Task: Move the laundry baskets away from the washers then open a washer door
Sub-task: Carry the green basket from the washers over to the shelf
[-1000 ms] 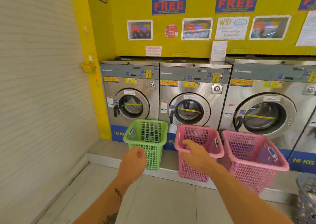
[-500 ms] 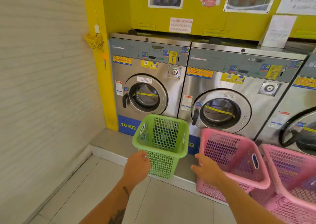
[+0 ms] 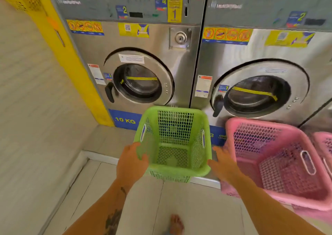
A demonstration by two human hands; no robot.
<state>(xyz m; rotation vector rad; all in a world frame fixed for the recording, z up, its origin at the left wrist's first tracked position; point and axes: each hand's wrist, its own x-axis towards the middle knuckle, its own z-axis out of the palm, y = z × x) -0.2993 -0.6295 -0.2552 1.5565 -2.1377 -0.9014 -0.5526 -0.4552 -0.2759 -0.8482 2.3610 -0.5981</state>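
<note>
2 hands now at the green basket [image 3: 173, 143] on the step's front edge, left hand [image 3: 132, 162] gripping its rim, right hand [image 3: 221, 163] spread flat against its side, ready to lift away.

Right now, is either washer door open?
No, the left washer door and the right washer door both sit shut behind the baskets.

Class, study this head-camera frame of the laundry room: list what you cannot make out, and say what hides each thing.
- Second pink basket: cut off by the right edge of the head view.
- Left hand fingers: partly behind the green basket rim; grip unclear.
- Sticker text on washer 1: blurred and too small.
- Washer drum contents: dark behind the door glass.
- Pink basket near corner: hidden by the right hand.
</note>
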